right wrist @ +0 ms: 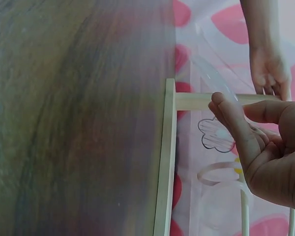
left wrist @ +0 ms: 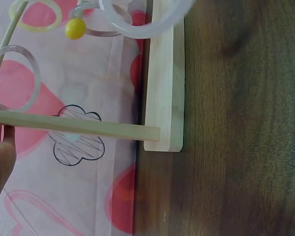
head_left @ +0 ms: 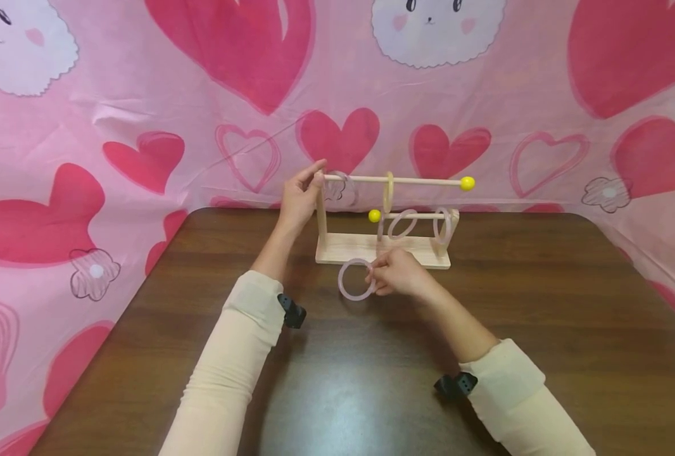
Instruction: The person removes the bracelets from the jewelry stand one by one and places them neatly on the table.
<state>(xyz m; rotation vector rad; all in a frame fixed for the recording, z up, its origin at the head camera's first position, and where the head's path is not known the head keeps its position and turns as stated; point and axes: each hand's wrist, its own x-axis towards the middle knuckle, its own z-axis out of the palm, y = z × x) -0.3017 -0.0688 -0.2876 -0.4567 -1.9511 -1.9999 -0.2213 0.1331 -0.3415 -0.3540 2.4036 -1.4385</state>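
A wooden ring stand (head_left: 337, 244) with two horizontal rods stands on the table. My left hand (head_left: 302, 199) grips the top of its left post (left wrist: 78, 125), by the upper rod. In front of the base, my right hand (head_left: 400, 273) pinches a translucent pale purple ring (head_left: 342, 286) by its right side, raised off the stand. On the upper rod hang a clear ring (left wrist: 37, 78) near the left post and a yellow ring (head_left: 389, 197) at mid-rod. Several pale rings, among them a tilted one (head_left: 410, 218), hang on the lower rod.
Yellow balls cap the upper rod (head_left: 467, 183) and the lower rod (head_left: 374, 216). The dark wooden table (head_left: 337, 380) extends in front and to both sides. A pink heart-print cloth (head_left: 246, 114) hangs close behind the stand.
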